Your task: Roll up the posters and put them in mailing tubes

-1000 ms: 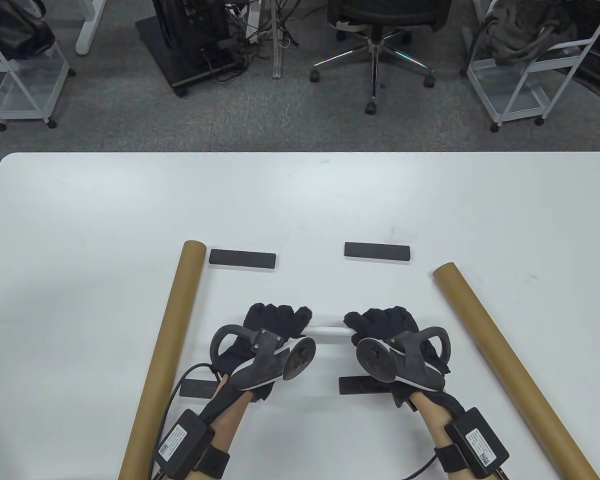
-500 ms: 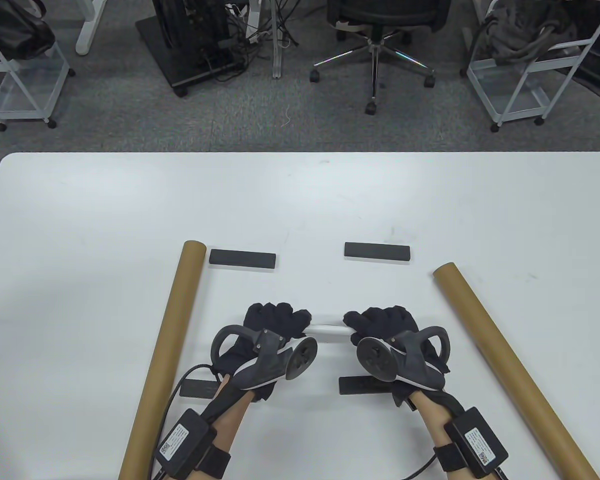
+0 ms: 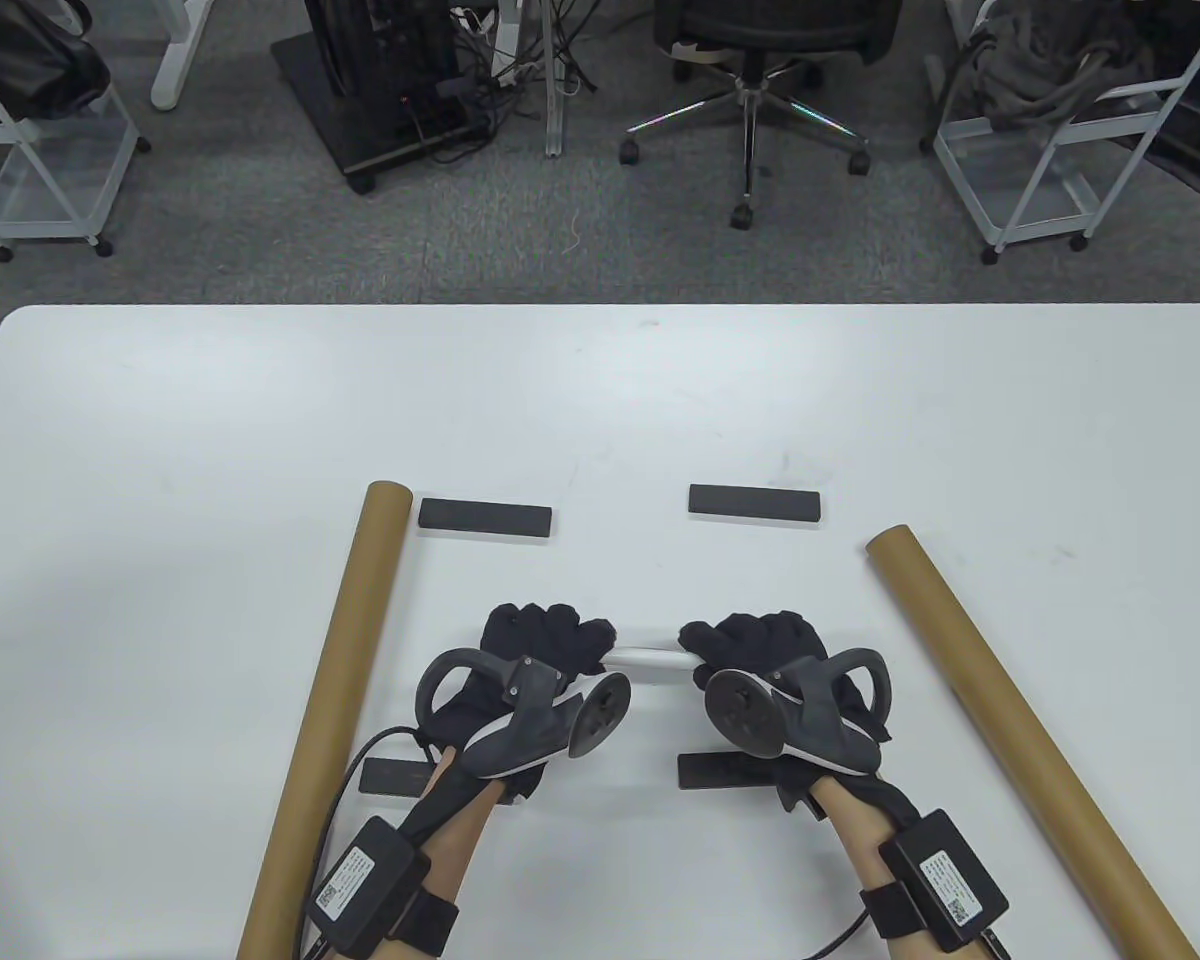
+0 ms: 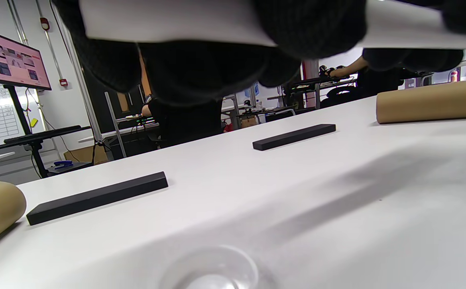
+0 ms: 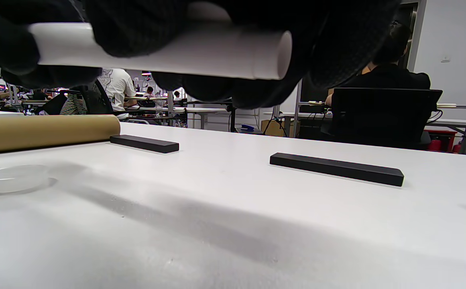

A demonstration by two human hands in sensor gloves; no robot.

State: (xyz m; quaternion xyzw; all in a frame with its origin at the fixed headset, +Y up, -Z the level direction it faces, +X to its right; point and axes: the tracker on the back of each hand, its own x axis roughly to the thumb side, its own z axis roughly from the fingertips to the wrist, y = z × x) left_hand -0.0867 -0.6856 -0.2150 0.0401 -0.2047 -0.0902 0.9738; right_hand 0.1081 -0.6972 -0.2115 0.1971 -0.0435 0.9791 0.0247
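Both hands' grip point(image 3: 550, 645) point(image 3: 760, 645) wraps rolled poster point(image 3: 648, 659).

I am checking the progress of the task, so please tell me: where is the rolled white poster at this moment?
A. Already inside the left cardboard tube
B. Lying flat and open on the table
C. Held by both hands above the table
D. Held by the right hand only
C: the rolled white poster spans between the left hand and the right hand, and the right wrist view shows it lifted clear of the table.
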